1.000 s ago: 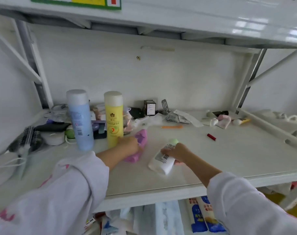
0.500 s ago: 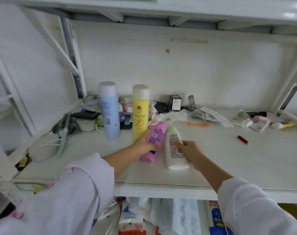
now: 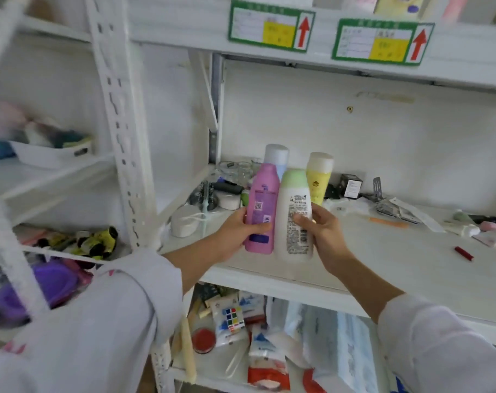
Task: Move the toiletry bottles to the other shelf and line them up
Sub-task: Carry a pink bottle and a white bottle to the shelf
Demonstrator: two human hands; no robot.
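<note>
Both bottles are up off the shelf board now; half a sec ago they sat on it, tilted, w/ hands just closing on them. Left hand (image 3: 235,231) grips the pink bottle (image 3: 262,208) round its lower half, right hand (image 3: 324,234) grips the white bottle w/ green cap (image 3: 295,214) the same way. They're held upright, side by side, touching or nearly so, in the air over the front of the middle shelf (image 3: 382,268). View has swung left too, so the neighbouring shelf bay (image 3: 57,177) shows, prob. the destination.

Meaning for task: pick-up looks done for this pair, carry across is next; nothing lined up yet.

Count: 4 toiletry bottles total. 2 in hand, 2 standing at the back: blue bottle (image 3: 276,154), mostly hidden behind the pink one, and yellow bottle (image 3: 319,177). 2 hands, both occupied. 2 green-framed labels (image 3: 270,25) w/ red arrows on the beam above.
</note>
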